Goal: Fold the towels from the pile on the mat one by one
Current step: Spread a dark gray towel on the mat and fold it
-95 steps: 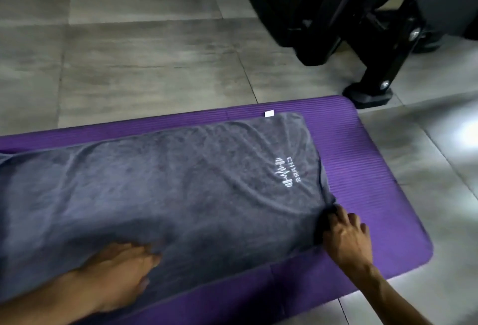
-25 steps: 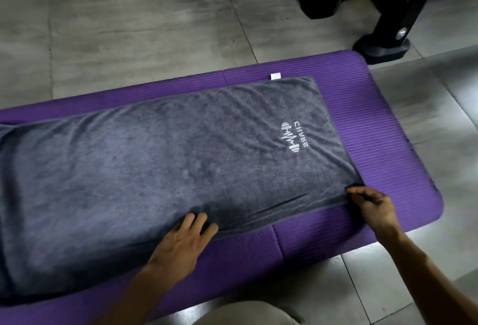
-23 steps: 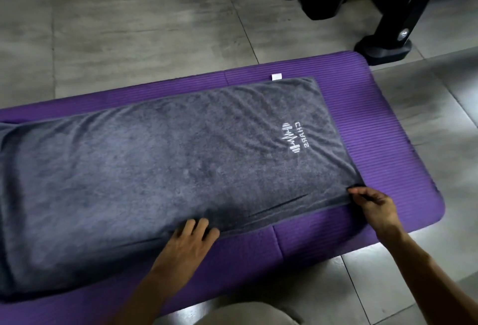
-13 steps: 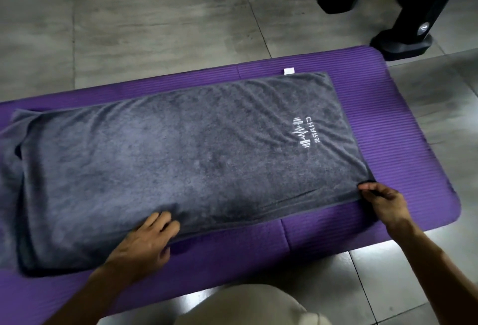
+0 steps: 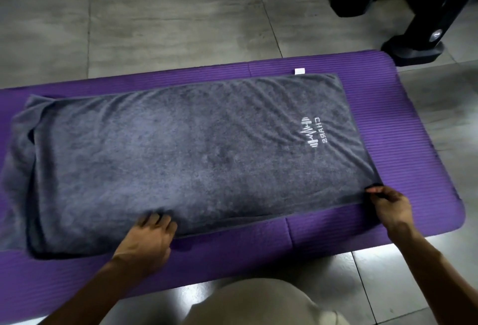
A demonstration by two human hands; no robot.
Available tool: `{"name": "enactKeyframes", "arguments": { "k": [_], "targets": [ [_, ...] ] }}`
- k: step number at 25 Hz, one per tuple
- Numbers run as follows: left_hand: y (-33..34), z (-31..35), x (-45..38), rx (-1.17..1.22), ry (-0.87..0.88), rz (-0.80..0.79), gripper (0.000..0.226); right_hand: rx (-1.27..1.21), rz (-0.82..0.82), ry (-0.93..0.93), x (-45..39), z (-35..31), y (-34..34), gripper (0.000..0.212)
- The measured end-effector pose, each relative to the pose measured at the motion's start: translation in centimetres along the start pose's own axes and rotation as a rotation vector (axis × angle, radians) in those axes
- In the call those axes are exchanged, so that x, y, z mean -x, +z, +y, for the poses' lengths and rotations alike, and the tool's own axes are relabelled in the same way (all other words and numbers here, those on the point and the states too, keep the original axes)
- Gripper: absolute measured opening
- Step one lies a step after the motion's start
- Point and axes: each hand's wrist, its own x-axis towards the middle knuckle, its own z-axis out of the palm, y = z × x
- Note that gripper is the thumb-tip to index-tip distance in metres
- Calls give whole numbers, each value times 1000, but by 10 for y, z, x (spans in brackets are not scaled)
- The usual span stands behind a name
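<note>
A grey towel with a white logo lies flat lengthwise on the purple mat, doubled over, with a lower layer sticking out at its left end. A small white tag shows at its far edge. My left hand grips the towel's near edge around the middle, fingers curled onto the cloth. My right hand pinches the near right corner of the towel. No other towels or pile are in view.
The mat lies on a grey tiled floor. A black machine frame with a foot stands just past the mat's far right corner. My knee in light trousers is at the bottom edge.
The view has shifted so the towel's left end shows. My left hand slid left along the near edge. My right hand stays pinched on the near right corner.
</note>
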Motion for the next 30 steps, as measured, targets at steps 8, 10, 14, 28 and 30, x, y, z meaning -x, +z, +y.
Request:
{"name": "enactKeyframes", "arguments": {
  "k": [8,10,14,28,30],
  "targets": [
    [-42,-62,-1,632,-170,-204,9,839,92,-417,30,-31,30,47],
    [-33,-91,3,685,-440,-53,15,809,28,-638,70,-81,73,39],
    [-7,-145,47,686,-1006,247,27,565,-334,-1078,140,-156,186,37],
    [94,-207,157,1370,-1660,625,19,472,-935,-1254,276,-389,484,32],
    [95,-204,182,1384,-1726,732,15,308,-898,-1131,286,-413,516,36]
  ]
}}
